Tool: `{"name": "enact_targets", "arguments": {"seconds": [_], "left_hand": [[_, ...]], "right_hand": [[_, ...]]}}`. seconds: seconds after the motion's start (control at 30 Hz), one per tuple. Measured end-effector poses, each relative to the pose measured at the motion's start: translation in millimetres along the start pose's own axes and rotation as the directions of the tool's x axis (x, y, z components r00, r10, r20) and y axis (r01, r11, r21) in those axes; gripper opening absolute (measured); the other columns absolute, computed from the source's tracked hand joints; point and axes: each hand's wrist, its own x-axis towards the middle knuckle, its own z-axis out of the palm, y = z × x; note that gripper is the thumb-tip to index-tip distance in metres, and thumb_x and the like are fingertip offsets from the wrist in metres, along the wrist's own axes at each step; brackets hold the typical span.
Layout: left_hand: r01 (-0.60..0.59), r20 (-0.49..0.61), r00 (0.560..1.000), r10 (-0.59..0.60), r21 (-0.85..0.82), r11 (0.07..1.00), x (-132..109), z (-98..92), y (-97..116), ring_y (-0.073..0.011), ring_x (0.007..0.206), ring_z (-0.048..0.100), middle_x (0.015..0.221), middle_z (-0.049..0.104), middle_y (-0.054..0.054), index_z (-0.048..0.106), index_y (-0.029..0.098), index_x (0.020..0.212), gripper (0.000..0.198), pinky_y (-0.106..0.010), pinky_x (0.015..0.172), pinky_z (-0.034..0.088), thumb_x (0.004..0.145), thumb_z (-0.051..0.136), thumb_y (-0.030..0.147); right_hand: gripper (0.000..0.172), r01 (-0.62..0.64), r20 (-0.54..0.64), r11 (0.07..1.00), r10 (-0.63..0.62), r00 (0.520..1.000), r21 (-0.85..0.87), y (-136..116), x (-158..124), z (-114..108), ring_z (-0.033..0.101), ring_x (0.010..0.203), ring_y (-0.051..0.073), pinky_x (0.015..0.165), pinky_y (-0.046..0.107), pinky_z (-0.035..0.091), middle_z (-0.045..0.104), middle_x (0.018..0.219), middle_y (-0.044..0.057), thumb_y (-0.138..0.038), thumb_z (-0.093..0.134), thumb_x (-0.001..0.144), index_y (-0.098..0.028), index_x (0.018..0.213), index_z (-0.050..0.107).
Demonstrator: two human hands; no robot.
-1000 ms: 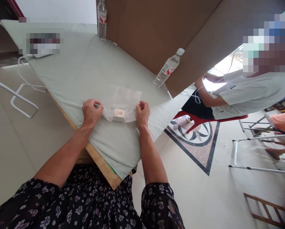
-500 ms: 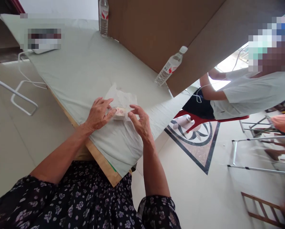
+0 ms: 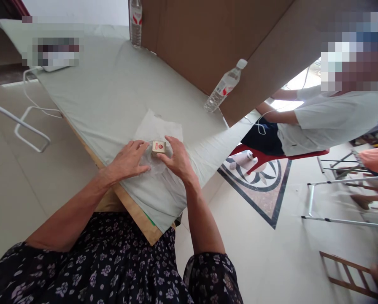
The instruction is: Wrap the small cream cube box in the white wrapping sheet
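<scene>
The small box (image 3: 159,147), pale with a red print on its upper face, sits on a thin, creased sheet (image 3: 159,124) that lies on the cloth-covered tabletop (image 3: 90,97), between my two hands. My left hand (image 3: 128,161) is just left of the box, palm turned toward it, fingers loosely spread and released, holding nothing. My right hand (image 3: 179,161) is at the box's right side, thumb by its near edge and forefinger by its far right corner; I cannot tell whether they grasp it or merely rest beside it. The sheet spreads out past the box's far side. Well beyond the box, to its right, a bottle (image 3: 225,85) stands by a cardboard panel (image 3: 192,38); a second bottle (image 3: 136,24) is farther beyond the box, to its left. Far to the box's right, a person (image 3: 328,120) in white sits on a red seat (image 3: 273,157).
</scene>
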Motion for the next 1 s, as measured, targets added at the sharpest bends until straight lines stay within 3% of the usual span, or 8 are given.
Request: {"name": "enact_targets", "arguments": {"seconds": [0.1, 0.27, 0.37, 0.53, 0.67, 0.77, 0.9, 1.0], "left_hand": [[0.006, 0.021, 1.0, -0.006, 0.034, 0.999, -3, 7.8, -1, -0.0415, 0.13, 0.055, 0.144, 0.061, -0.018, 0.056, 0.02, 0.141, 0.075, -0.053, 0.11, 0.045, 0.073, 0.08, 0.042], [0.027, 0.041, 0.999, -0.027, 0.018, 0.999, -3, 8.7, -3, -0.0427, 0.138, 0.049, 0.147, 0.059, -0.018, 0.055, 0.02, 0.141, 0.076, -0.054, 0.114, 0.041, 0.073, 0.081, 0.044], [0.047, 0.114, 0.992, -0.051, 0.04, 0.998, 4, 1.9, -2, -0.0437, 0.147, 0.042, 0.153, 0.054, -0.019, 0.052, 0.018, 0.145, 0.08, -0.055, 0.118, 0.038, 0.076, 0.078, 0.047], [0.054, 0.213, 0.974, -0.078, 0.118, 0.992, 12, -7.6, -3, -0.0409, 0.156, 0.034, 0.162, 0.047, -0.019, 0.045, 0.016, 0.154, 0.085, -0.053, 0.124, 0.032, 0.081, 0.073, 0.051], [0.04, 0.214, 0.975, -0.066, 0.12, 0.992, 14, -7.7, -11, -0.0402, 0.158, 0.031, 0.164, 0.045, -0.019, 0.043, 0.016, 0.156, 0.09, -0.052, 0.127, 0.028, 0.081, 0.073, 0.056], [0.03, 0.211, 0.976, -0.049, 0.093, 0.995, 14, -6.9, -23, -0.0401, 0.156, 0.034, 0.165, 0.044, -0.017, 0.044, 0.019, 0.155, 0.091, -0.052, 0.127, 0.029, 0.08, 0.073, 0.06], [-0.024, 0.206, 0.978, 0.017, 0.033, 0.999, 14, -5.2, -37, -0.0404, 0.155, 0.037, 0.166, 0.043, -0.017, 0.046, 0.019, 0.154, 0.094, -0.052, 0.127, 0.028, 0.076, 0.076, 0.062], [0.021, 0.075, 0.997, -0.021, -0.007, 1.0, 12, -0.1, -33, -0.0384, 0.148, 0.046, 0.157, 0.053, -0.017, 0.049, 0.017, 0.151, 0.082, -0.052, 0.124, 0.033, 0.084, 0.069, 0.06]], "right_hand": [[0.047, -0.025, 0.002, 1.0, 0.025, 1.0, -0.015, 11, 3, 9, 0.068, 0.116, 0.028, 0.106, 0.048, 0.051, 0.073, 0.129, 0.014, -0.032, 0.076, 0.085, -0.02, 0.13, 0.066], [0.045, -0.131, -0.424, 0.991, 0.124, 0.897, 0.013, 60, -9, -18, 0.068, 0.104, 0.025, 0.096, 0.045, 0.054, 0.074, 0.119, 0.011, -0.038, 0.071, 0.087, -0.023, 0.128, 0.064], [0.044, -0.321, -0.445, 0.94, 0.24, 0.863, -0.117, 86, -19, -37, 0.066, 0.106, 0.029, 0.1, 0.053, 0.051, 0.074, 0.118, 0.012, -0.037, 0.07, 0.083, -0.021, 0.124, 0.065], [0.055, -0.406, -0.463, 0.879, 0.259, 0.848, -0.251, 59, -30, -36, 0.055, 0.135, 0.035, 0.11, 0.057, 0.044, 0.059, 0.148, 0.02, -0.034, 0.066, 0.088, -0.018, 0.14, 0.057], [0.044, -0.076, -0.096, 0.956, 0.051, 0.994, -0.282, 10, -28, -14, 0.054, 0.14, 0.031, 0.115, 0.051, 0.042, 0.06, 0.149, 0.014, -0.035, 0.062, 0.096, -0.023, 0.139, 0.061], [0.047, 0.001, 0.17, 0.957, 0.051, 0.984, -0.29, -2, -33, -1, 0.056, 0.139, 0.034, 0.113, 0.052, 0.044, 0.062, 0.15, 0.016, -0.041, 0.07, 0.094, -0.021, 0.136, 0.066], [0.052, -0.045, 0.136, 0.959, 0.086, 0.987, -0.281, 8, -50, 6, 0.049, 0.147, 0.034, 0.121, 0.055, 0.037, 0.057, 0.156, 0.015, -0.043, 0.07, 0.095, -0.021, 0.142, 0.062], [0.052, -0.046, 0.109, 0.965, 0.077, 0.991, -0.26, 14, -58, 9, 0.048, 0.148, 0.033, 0.122, 0.056, 0.036, 0.057, 0.156, 0.013, -0.044, 0.068, 0.095, -0.023, 0.143, 0.062]]}}
